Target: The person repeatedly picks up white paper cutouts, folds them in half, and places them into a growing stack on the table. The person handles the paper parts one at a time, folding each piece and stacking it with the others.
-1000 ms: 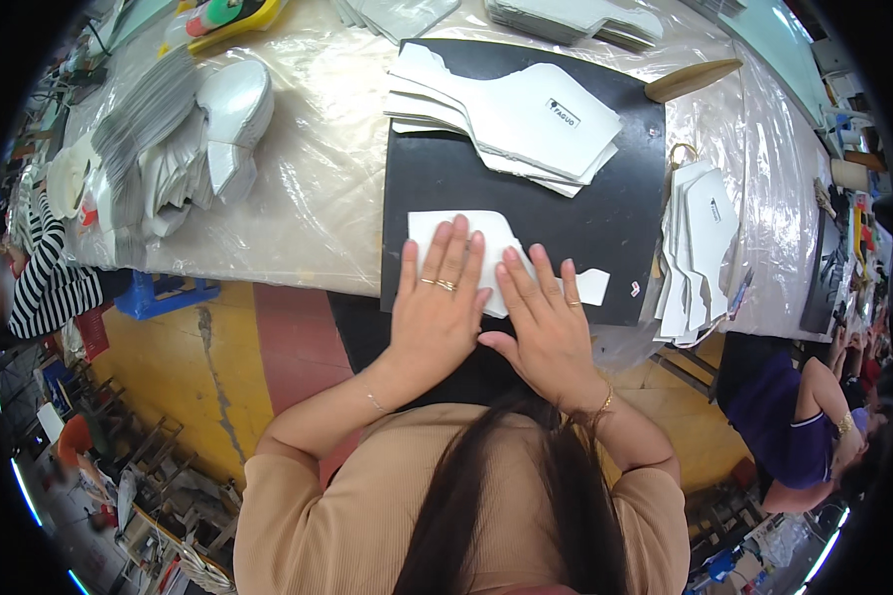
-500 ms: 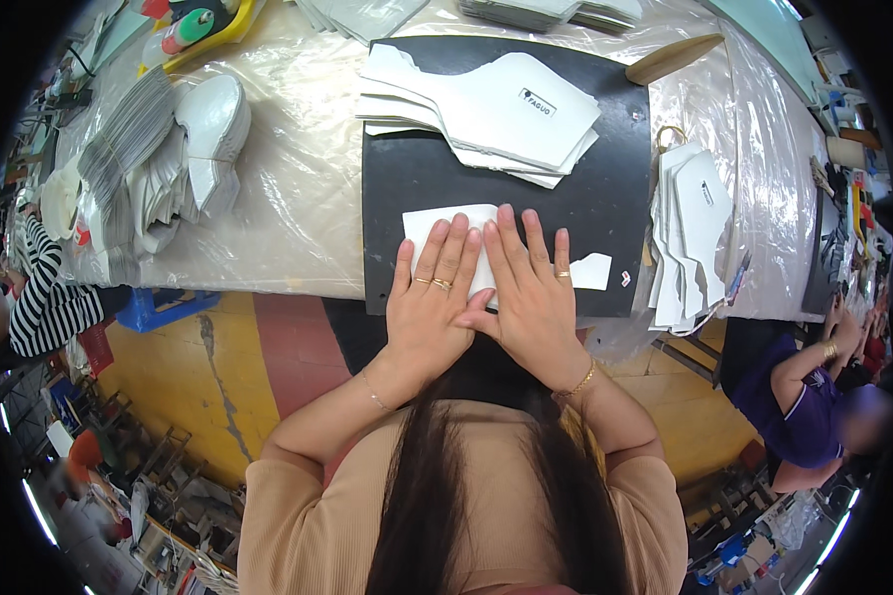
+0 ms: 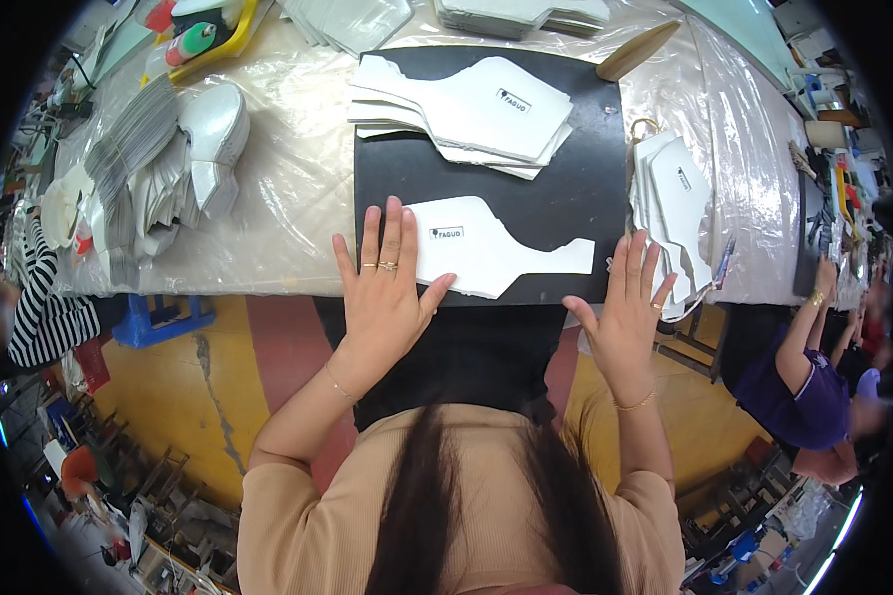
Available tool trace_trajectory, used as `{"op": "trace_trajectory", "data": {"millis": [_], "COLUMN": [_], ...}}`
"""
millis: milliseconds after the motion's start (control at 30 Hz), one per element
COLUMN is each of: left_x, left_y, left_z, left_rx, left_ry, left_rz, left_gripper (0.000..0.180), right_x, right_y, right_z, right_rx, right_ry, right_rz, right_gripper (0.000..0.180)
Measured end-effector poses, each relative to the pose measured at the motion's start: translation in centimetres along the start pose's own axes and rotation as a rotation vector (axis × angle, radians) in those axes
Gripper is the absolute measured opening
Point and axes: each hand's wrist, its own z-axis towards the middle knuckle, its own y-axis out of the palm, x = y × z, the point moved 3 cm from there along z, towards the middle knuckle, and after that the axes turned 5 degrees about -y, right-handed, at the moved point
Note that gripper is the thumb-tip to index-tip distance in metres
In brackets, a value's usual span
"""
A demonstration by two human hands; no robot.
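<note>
A single white cut piece (image 3: 471,248), wide at the left and narrowing to a tab at the right, lies flat on the black board (image 3: 575,149). My left hand (image 3: 382,273) rests flat with fingers spread, at the wide left edge of that piece. Beyond its narrow end my right hand (image 3: 627,302) is open too, its fingertips over the board's right edge and close to a hanging stack of similar white pieces (image 3: 675,198). Farther up the board sits a loose pile of the same white pieces (image 3: 491,99). Neither hand holds anything.
A wooden blade-shaped tool (image 3: 637,52) lies at the board's far right corner. Bundled grey-white pieces (image 3: 213,139) stand on the plastic-covered table (image 3: 288,178) at the left. A yellow tray (image 3: 238,40) holds a green-capped bottle. Other people sit on both sides.
My hands were side by side on the white piece. They have moved apart, the left to the left and the right to the right, leaving the piece mostly uncovered.
</note>
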Motion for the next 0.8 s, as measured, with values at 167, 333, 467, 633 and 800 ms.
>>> {"op": "trace_trajectory", "data": {"millis": [167, 333, 467, 633, 800], "left_x": [1.0, -1.5, -2.5, -2.3, -2.2], "left_y": [0.6, -0.1, -0.5, -1.4, -2.6], "left_z": [0.5, 1.3, 1.5, 3.5, 7.7], "left_rx": [0.034, -0.023, -0.007, 0.185, 0.315], "left_ry": [0.121, 0.073, 0.022, -0.053, 0.062], "left_rz": [-0.036, 0.002, 0.048, -0.385, -0.459], "left_gripper": [0.080, 0.076, 0.073, 0.070, 0.055], "right_x": [-6.4, -8.2, -7.8, -7.2, -3.9], "right_y": [0.9, 2.2, 1.9, 1.3, -1.4], "right_z": [1.5, 3.1, 2.5, 1.1, 0.4], "right_rx": [0.056, 0.034, 0.059, 0.156, 0.264], "right_ry": [-0.274, -0.368, -0.374, -0.393, -0.327], "right_rz": [0.250, 0.242, 0.222, 0.253, 0.417], "right_gripper": [0.106, 0.097, 0.097, 0.057, 0.053]}}
